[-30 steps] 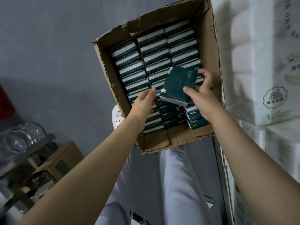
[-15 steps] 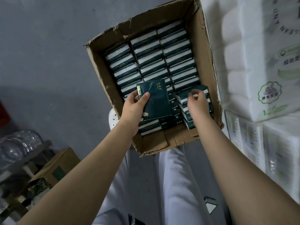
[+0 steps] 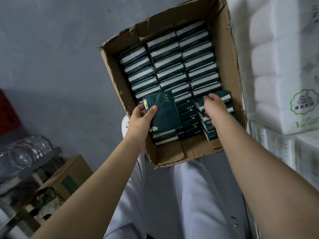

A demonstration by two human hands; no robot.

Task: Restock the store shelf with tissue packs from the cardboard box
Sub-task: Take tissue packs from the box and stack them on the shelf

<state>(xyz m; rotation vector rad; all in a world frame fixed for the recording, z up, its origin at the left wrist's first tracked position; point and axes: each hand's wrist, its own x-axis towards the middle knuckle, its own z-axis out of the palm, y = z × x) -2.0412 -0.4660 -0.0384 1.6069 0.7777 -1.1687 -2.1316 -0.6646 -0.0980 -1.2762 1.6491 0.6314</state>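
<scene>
**Head view, read from left to right.**

At 8 o'clock, clear plastic bottles [image 3: 24, 152] lie on a metal rack [image 3: 53, 151]. At 7 o'clock stands a small carton [image 3: 69, 176], whose contents are too dim to name.

Just left of centre, the left hand [image 3: 139, 119] grips the held tissue pack [image 3: 164, 114]. Its thumb lies across the dark green face, and the pack sits flat side up over the near left part of the cardboard box [image 3: 119, 87].

The box is open-topped with a torn rim and runs from centre towards 12 o'clock. It holds three columns of boxed tissue packs [image 3: 172, 66] standing on edge, tight at the far end. At the near end, 6 o'clock within the box, bare cardboard floor shows and the packs lie looser and at mixed angles.

At 3 o'clock from the held pack, the right hand [image 3: 214, 107] reaches into the right column. Its fingers curl over the second tissue pack [image 3: 224, 96], which sits tilted among its neighbours.

At 3 o'clock of the frame, white wrapped paper bundles [image 3: 276, 66] are stacked just beside the box.

**Step in hand (judged):** gathering packs from the box, one secured and one being taken.

**Next move (judged):** lift the second pack clear without dragging its neighbours, then carry both to the shelf. The shelf to be restocked cannot be identified here.
</scene>
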